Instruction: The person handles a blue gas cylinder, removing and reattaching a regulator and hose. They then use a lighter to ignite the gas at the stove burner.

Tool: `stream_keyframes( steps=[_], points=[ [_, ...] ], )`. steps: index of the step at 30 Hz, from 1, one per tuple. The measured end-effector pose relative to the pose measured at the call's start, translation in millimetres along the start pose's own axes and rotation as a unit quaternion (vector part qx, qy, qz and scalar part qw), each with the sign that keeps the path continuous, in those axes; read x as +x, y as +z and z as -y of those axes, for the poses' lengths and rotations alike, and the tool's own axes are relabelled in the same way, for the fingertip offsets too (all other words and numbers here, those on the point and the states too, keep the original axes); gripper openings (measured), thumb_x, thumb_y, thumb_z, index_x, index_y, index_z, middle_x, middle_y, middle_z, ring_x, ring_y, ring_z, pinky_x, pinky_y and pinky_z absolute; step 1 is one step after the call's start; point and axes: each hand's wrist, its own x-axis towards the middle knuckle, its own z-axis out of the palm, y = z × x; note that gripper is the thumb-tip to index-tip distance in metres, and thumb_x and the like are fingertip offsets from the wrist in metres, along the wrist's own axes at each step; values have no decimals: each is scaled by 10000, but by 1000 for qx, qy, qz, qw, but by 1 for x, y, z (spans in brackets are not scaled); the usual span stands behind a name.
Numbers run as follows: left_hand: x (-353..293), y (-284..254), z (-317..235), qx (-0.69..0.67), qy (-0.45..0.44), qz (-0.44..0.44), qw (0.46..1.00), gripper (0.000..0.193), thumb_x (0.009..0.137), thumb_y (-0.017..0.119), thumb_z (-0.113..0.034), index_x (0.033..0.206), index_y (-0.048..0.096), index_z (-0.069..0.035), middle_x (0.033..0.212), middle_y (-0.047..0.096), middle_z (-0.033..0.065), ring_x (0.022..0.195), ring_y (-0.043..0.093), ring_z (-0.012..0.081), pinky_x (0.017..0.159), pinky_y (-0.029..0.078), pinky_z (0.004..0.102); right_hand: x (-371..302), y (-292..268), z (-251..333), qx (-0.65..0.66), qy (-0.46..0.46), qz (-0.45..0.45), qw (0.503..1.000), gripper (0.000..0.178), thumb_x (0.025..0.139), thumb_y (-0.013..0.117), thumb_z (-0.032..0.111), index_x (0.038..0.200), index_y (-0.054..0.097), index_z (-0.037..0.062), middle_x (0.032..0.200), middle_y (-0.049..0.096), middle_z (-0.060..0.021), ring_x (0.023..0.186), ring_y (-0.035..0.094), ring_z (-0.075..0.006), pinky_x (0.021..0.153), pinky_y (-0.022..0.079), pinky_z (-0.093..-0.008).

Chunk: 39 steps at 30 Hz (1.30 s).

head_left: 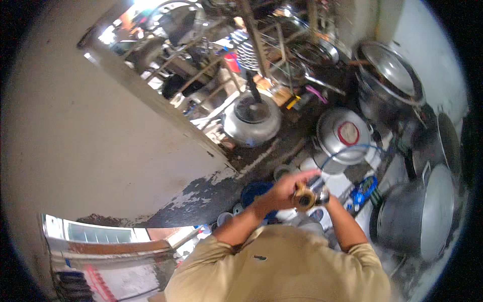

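In front of my chest, both hands come together around a metal fitting [305, 197] with a brass-coloured round open end and a shiny silvery part beside it; its exact kind is unclear. My left hand [286, 190] lies against its left side, with fingers reaching over the far side. My right hand [326, 195] holds the silvery side, its fingers mostly hidden behind the fitting. Beyond my hands, a thin blue hose [347, 146] arcs across a lidded aluminium pot [343, 132] with a red ring on its lid. Motion blurs the hands somewhat.
Large metal pots [410, 216] stand along the right wall, with a lidded dark pot [387, 80] farther back. A round silver pot [251, 121] sits by the opening ahead. A blue basin [257, 194] is near my left forearm. Beyond the wooden railing is a person in stripes [245, 50].
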Motion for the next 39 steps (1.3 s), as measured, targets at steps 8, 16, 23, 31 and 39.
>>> stream_keyframes(
  steps=[8,16,23,31,39],
  points=[
    [-38,-30,31,-43,-34,-120,991,814,668,817,-84,1396,456,-39,1213,600,57,1062,532,103,919,432,291,35,52,37,-67,-17,27,997,443,869,687,419,1177,630,106,967,683,-48,858,611,-204,845,471,-343],
    [8,-23,114,32,-15,-498,866,602,816,761,-276,1298,487,-43,1062,619,17,978,547,101,848,454,294,51,-44,21,-152,47,-226,961,355,920,579,398,936,637,48,751,631,-207,704,616,-399,607,453,-458],
    [52,-27,130,-288,2,-606,742,477,910,638,-385,1240,516,-62,1127,621,76,1064,589,234,937,454,356,29,-116,60,-210,10,-250,945,265,861,651,271,790,615,18,652,589,-176,613,575,-350,576,426,-437],
    [63,-9,92,-207,-34,-605,768,718,899,476,-634,1267,520,-18,1250,569,135,1192,525,275,1048,388,472,61,-174,14,-214,75,286,931,388,739,792,385,909,667,60,827,685,-85,792,648,-213,741,501,-364],
    [74,-25,54,-294,-43,-355,887,828,721,770,-564,1228,487,27,1138,612,121,1061,603,214,919,493,338,126,-110,65,46,-20,482,875,513,776,786,292,1169,590,27,1092,658,-90,1007,612,-219,890,473,-382]
  ],
)
